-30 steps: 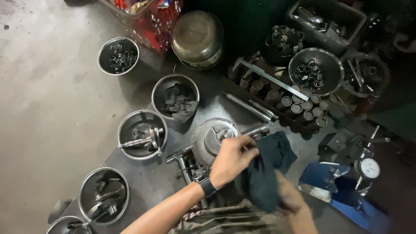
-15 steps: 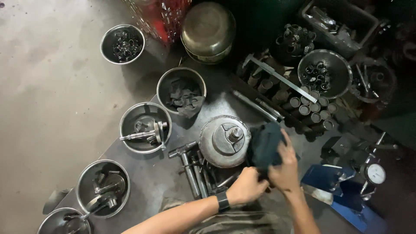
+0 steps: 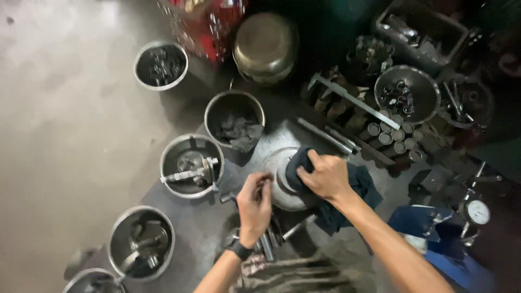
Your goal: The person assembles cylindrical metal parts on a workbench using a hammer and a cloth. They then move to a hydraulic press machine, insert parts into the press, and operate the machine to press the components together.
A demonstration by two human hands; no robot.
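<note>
Wiping step: right hand (image 3: 324,176) presses a dark rag (image 3: 347,190) onto the round metal housing (image 3: 282,182); left hand (image 3: 254,205) curls loosely against its rim, steadying it; next, firm circular strokes, I'd judge

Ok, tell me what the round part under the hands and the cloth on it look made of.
Round part: bare metal by its dull grey sheen, probably cast; the alloy is unclear. Cloth: dark, soft woven fabric, bunched in folds under the right hand.

left hand (image 3: 254,205) fingers curled, right hand (image 3: 324,176) palm down, pressing
</note>
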